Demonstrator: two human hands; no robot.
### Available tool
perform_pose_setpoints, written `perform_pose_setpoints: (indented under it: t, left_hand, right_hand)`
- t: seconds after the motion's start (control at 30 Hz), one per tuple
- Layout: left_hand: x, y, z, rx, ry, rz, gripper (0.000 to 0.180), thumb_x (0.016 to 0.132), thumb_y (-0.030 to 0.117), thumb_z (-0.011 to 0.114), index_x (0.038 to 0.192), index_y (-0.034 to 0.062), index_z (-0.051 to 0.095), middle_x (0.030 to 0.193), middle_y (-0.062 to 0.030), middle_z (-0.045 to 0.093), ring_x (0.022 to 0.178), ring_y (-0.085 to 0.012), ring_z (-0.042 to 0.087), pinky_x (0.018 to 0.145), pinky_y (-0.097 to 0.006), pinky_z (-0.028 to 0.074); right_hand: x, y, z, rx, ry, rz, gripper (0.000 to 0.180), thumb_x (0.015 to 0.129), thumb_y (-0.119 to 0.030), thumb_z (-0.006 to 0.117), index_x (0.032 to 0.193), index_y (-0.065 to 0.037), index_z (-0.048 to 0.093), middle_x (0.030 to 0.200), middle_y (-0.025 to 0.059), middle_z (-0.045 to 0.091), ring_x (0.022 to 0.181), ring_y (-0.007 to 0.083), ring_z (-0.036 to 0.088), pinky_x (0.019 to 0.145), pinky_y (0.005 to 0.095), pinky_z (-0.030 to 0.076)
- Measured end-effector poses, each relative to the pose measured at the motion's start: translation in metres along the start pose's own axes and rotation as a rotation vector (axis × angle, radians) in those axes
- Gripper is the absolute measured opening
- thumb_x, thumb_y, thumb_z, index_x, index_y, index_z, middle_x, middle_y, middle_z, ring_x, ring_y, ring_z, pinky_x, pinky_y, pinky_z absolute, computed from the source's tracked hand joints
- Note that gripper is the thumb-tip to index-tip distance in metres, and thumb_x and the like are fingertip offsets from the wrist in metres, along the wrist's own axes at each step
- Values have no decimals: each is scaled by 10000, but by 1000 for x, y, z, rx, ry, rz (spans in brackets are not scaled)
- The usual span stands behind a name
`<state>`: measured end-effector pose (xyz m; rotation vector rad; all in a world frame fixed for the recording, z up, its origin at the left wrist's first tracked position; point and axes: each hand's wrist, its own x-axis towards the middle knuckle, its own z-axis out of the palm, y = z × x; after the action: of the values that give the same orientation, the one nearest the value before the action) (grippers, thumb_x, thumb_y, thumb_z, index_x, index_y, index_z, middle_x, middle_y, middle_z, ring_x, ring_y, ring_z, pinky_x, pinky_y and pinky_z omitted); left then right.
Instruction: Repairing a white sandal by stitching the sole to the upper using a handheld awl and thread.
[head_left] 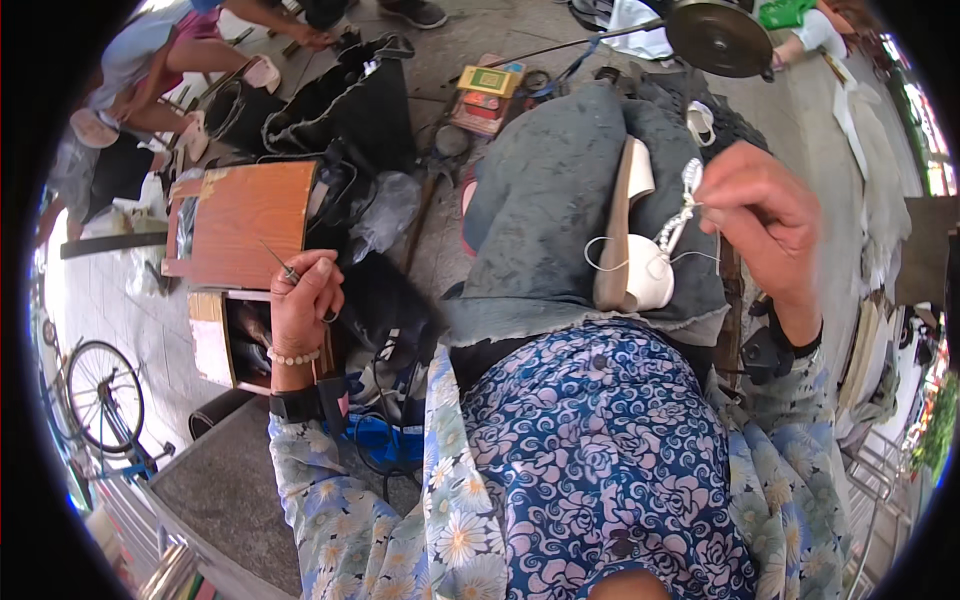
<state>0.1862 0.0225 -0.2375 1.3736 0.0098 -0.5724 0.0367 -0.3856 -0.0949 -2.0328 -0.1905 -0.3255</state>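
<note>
A white sandal point(653, 283) with a brown sole lies on its side on the dark grey cloth point(545, 190) over my lap. Its ornamented strap point(688, 190) stands up beside the fingertips of my right hand point(765, 220). Those fingers are pinched on white thread point(718, 258), which runs up from the sandal. Another loop of thread point(590, 250) sticks out past the sole. Off to the left, my left hand point(305, 300) is raised and wrapped round an awl point(277, 260), its thin metal tip pointing up and away from the sandal.
Left of my lap are a wooden box point(250, 215) and an open drawer point(250, 340). Black bags point(350, 110) and small boxes point(488, 82) lie ahead. A round dark metal part point(718, 40) is at the far right. People sit at far left; a bicycle point(103, 397) stands behind.
</note>
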Motion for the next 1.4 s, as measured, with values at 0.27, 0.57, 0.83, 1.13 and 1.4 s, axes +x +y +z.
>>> perform_pose_setpoints:
  t: [0.27, 0.57, 0.83, 1.13, 1.4]
  left_hand:
    - [3, 48, 242, -72, -796, 61, 309, 875, 71, 593, 1166, -24, 551, 970, -81, 661, 549, -47, 505, 469, -171, 400]
    - [3, 32, 146, -95, -328, 131, 243, 966, 235, 472, 935, 17, 575, 595, 0, 432, 413, -79, 310, 463, -274, 320]
    - [-14, 14, 107, -399, -252, -12, 289, 987, 290, 424, 970, 44, 576, 656, -9, 465, 424, -77, 321, 480, -265, 314]
    - [-52, 22, 131, -164, -567, -40, 337, 901, 272, 585, 855, -59, 629, 581, -109, 537, 440, -120, 439, 401, -260, 316]
    - [-39, 27, 162, -17, -746, -234, 243, 901, 190, 581, 912, -40, 661, 677, -70, 611, 562, -85, 531, 475, -203, 394]
  right_hand:
    - [32, -22, -5, -207, -49, -486, 182, 721, 98, 626, 856, -23, 635, 794, 101, 611, 666, 188, 597, 548, 261, 448]
    - [-63, 41, -29, -202, -99, 411, 153, 755, 7, 593, 906, 22, 607, 787, 118, 587, 657, 217, 557, 592, 288, 443]
    - [-86, 82, 40, -194, 24, 254, 232, 721, -23, 531, 937, 10, 613, 855, 178, 596, 804, 379, 570, 675, 417, 457]
    - [-102, 71, 32, -290, -92, 472, 92, 758, -63, 519, 805, -26, 588, 679, 189, 532, 637, 386, 534, 541, 397, 411]
    - [-139, 45, 31, -208, 37, 535, 118, 778, -8, 511, 849, 4, 604, 630, 153, 540, 538, 242, 531, 509, 311, 406]
